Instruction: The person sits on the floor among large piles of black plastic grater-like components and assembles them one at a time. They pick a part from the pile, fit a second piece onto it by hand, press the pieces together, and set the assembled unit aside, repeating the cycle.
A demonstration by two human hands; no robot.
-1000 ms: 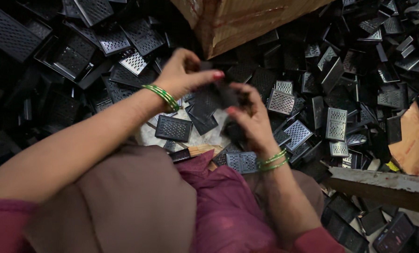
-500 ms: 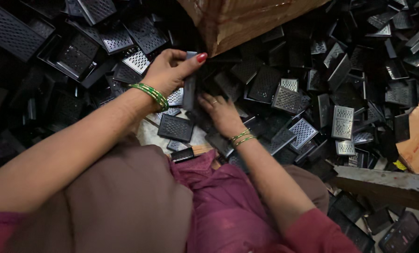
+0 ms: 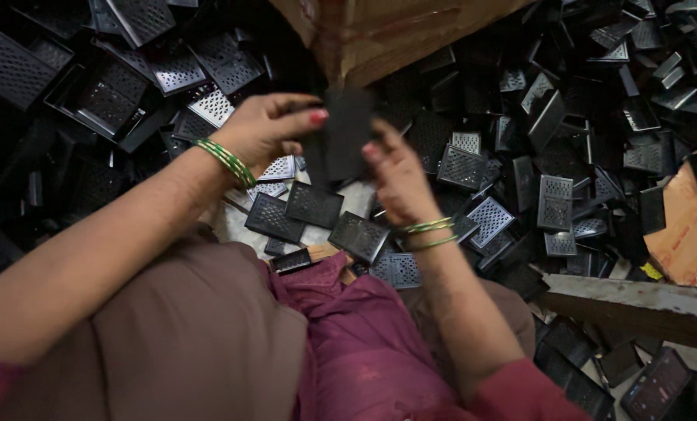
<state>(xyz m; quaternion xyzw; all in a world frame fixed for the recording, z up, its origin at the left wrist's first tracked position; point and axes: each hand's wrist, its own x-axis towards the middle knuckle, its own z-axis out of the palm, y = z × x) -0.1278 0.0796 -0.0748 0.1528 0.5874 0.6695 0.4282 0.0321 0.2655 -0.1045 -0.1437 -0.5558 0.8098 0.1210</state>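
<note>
Hands at work over a floor heaped with small black perforated plates. My left hand (image 3: 267,129) and my right hand (image 3: 395,175) meet in front of me and together hold a dark rectangular plate (image 3: 347,132), raised above the heap and just below the corner of a cardboard box (image 3: 380,31). My left fingers are closed on the plate's left edge, thumb on top; my right fingers press its right edge from below, so both hands are narrow and gripping, not spread. The plate is blurred and shadowed, so I cannot tell whether it is one piece or two stacked; it appears flat, thin and matt black, about the same shape as the pieces lying around. As I judge it, the work is far from finished: one piece is in hand, while loose plates (image 3: 314,204) cover the ground on all sides, some face up showing rows of punched holes, some tilted on edge. Larger perforated trays (image 3: 103,97) lie to my left. Green bangles (image 3: 225,162) circle my left wrist. A grey plank (image 3: 637,304) crosses the lower right, beside a piece of brown card (image 3: 695,226).
</note>
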